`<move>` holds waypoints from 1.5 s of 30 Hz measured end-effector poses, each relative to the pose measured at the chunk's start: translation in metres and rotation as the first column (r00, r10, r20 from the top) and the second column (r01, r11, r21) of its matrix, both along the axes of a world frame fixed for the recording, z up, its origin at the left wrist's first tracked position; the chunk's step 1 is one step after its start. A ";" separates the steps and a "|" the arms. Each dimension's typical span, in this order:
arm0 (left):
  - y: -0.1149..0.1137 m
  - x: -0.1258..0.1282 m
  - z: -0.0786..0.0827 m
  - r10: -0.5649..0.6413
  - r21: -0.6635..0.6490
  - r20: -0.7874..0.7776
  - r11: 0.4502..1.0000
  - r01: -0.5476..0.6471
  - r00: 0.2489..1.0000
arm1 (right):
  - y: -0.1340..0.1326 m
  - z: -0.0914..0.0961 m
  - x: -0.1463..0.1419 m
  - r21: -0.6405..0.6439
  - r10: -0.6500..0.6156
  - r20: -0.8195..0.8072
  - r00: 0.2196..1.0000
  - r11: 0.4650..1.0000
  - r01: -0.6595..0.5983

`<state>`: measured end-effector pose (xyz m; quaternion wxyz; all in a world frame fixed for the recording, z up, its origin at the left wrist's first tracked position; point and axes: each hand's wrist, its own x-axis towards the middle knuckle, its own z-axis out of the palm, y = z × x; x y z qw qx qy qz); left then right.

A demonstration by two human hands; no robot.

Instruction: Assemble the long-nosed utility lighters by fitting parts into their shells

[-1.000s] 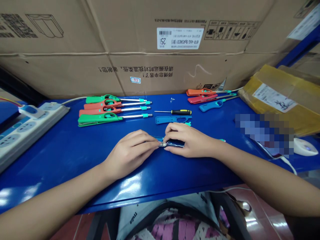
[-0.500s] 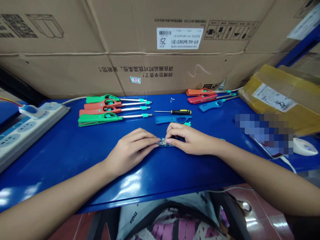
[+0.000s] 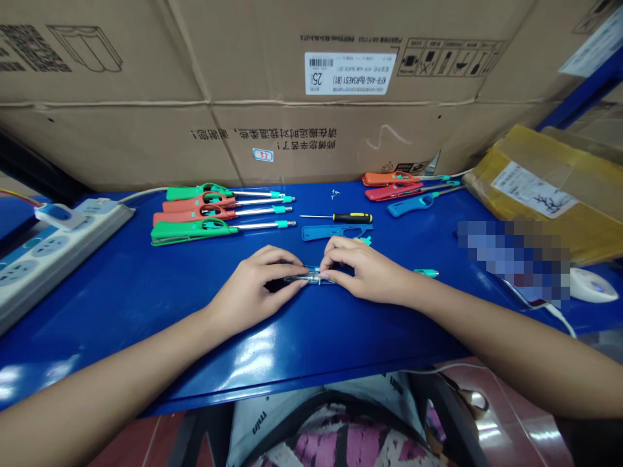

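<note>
My left hand (image 3: pixel 260 279) is closed, thumb and fingertips pinching the left end of a small clear and metallic lighter part (image 3: pixel 311 278). It rests in or over a blue lighter shell, mostly hidden by my fingers. From the right, my right hand (image 3: pixel 367 269) pinches the opened lighter near that part's other end. A teal lighter tip (image 3: pixel 426 273) shows beyond my right wrist, level with the shell. Just behind my hands lies a separate blue handle half (image 3: pixel 327 232), with a small teal piece (image 3: pixel 365 240) at its right end.
A black and yellow screwdriver (image 3: pixel 353 218) lies behind the handle half. Several green and orange lighters (image 3: pixel 195 231) lie to the left, and orange, red and blue ones (image 3: pixel 411 205) to the right. A power strip (image 3: pixel 63 243) and a yellow parcel (image 3: pixel 549 194) flank them.
My left fingers have spread a little and the metallic part shows more between them. More of the teal tip is visible past my right wrist.
</note>
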<state>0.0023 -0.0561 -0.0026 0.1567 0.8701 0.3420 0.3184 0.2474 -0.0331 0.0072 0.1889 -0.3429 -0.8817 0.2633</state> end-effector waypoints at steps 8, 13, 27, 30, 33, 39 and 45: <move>0.000 0.001 -0.001 0.008 0.001 0.001 1.000 -0.008 1.000 | -0.003 0.004 0.000 -0.048 -0.017 0.033 0.999 0.999 0.018; 0.000 0.001 -0.001 0.020 -0.010 -0.001 1.000 -0.020 1.000 | -0.003 0.003 -0.002 -0.101 -0.049 -0.006 0.999 0.994 0.049; -0.001 0.002 -0.002 0.051 -0.031 0.070 0.998 -0.049 0.996 | -0.008 -0.004 -0.010 -0.083 -0.221 -0.080 0.972 0.973 0.214; 0.000 0.001 -0.002 0.059 -0.047 0.073 0.997 -0.056 0.996 | -0.008 -0.005 -0.010 -0.094 -0.233 -0.085 0.969 0.970 0.225; 0.001 0.001 -0.003 0.079 -0.100 0.079 0.992 -0.071 0.994 | -0.008 -0.004 -0.010 -0.101 -0.223 -0.083 0.971 0.971 0.215; -0.002 0.001 -0.002 0.091 -0.082 0.021 0.993 -0.089 0.996 | -0.009 -0.002 -0.011 -0.105 -0.233 -0.057 0.971 0.968 0.226; -0.006 0.000 0.006 0.109 0.106 -0.202 0.990 -0.089 0.973 | -0.012 -0.002 -0.013 -0.074 -0.259 -0.040 0.965 0.964 0.255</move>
